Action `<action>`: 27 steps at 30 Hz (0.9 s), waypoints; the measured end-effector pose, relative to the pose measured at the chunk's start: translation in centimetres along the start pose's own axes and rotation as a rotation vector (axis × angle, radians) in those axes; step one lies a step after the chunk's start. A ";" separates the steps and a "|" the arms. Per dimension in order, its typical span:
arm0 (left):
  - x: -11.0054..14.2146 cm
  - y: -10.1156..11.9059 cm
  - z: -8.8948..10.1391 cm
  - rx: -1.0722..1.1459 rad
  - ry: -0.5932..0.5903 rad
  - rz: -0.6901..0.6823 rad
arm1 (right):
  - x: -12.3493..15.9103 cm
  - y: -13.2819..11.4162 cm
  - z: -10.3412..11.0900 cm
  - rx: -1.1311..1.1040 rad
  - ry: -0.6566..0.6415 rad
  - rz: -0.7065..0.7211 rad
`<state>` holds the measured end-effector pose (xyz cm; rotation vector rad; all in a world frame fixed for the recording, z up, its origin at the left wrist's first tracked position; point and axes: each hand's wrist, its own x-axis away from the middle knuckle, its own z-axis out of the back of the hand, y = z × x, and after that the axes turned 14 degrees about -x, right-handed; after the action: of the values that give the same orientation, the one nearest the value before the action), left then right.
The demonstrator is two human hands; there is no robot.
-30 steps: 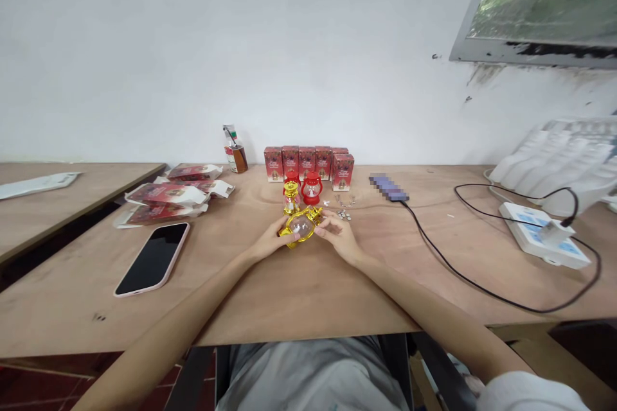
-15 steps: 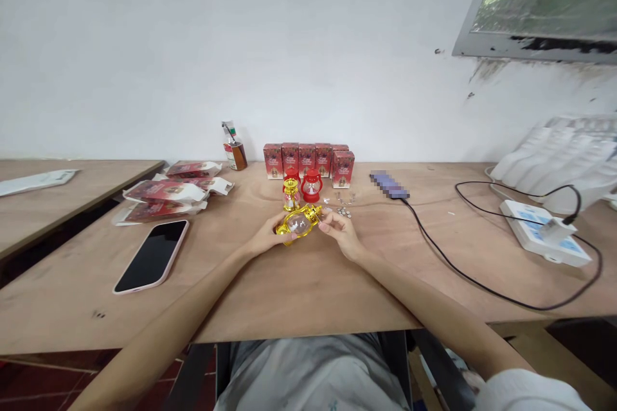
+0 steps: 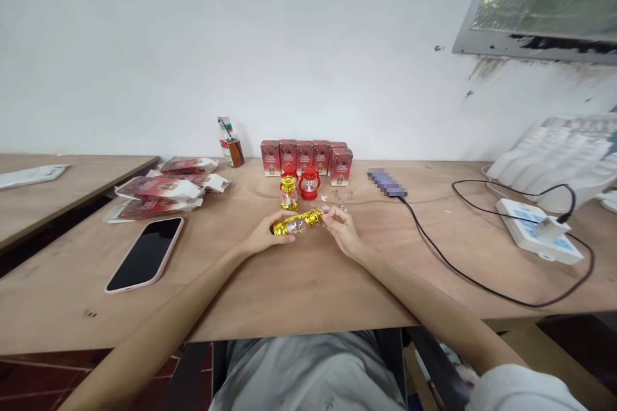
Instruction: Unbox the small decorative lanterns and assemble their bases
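A small gold lantern [image 3: 297, 223] with a clear body lies tilted on its side in the air, its top pointing right. My left hand [image 3: 265, 234] is wrapped round its base end. At the lantern's top, my right hand [image 3: 341, 231] has thumb and fingertips pinched together; whatever small thing sits between them is hidden. Just behind stand another gold lantern [image 3: 289, 194] and a red lantern [image 3: 309, 183]; a second red lantern [image 3: 290, 171] is partly covered by the gold one. Small silvery metal pieces [image 3: 343, 195] lie loose beyond my right fingers.
Red printed boxes [image 3: 304, 157] stand in a row near the wall. On the left are flattened red boxes [image 3: 161, 189], a phone [image 3: 145, 255] and a bottle [image 3: 232, 149]. To the right lie another phone [image 3: 387, 183], a black cable [image 3: 448, 270] and a power strip [image 3: 535, 230].
The gold lantern has been turned about its length, so it now shows a narrower side. My right fingertips have stayed at its top, and my left hand still grips the base.
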<state>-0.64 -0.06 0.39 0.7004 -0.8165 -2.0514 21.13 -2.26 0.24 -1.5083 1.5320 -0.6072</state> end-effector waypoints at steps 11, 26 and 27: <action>0.1 0.2 0.2 0.091 -0.080 0.058 | -3.1 0.8 4.0 0.096 0.240 0.236; 0.2 0.5 0.2 0.116 -0.076 0.069 | -6.3 -1.4 11.2 -0.161 0.517 0.195; 0.2 0.5 0.2 0.110 -0.073 0.069 | -6.3 -1.3 11.3 -0.162 0.512 0.182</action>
<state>-0.64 -0.40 0.83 0.6515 -0.9880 -1.9916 30.50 6.23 -2.69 -1.3712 2.1266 -0.8203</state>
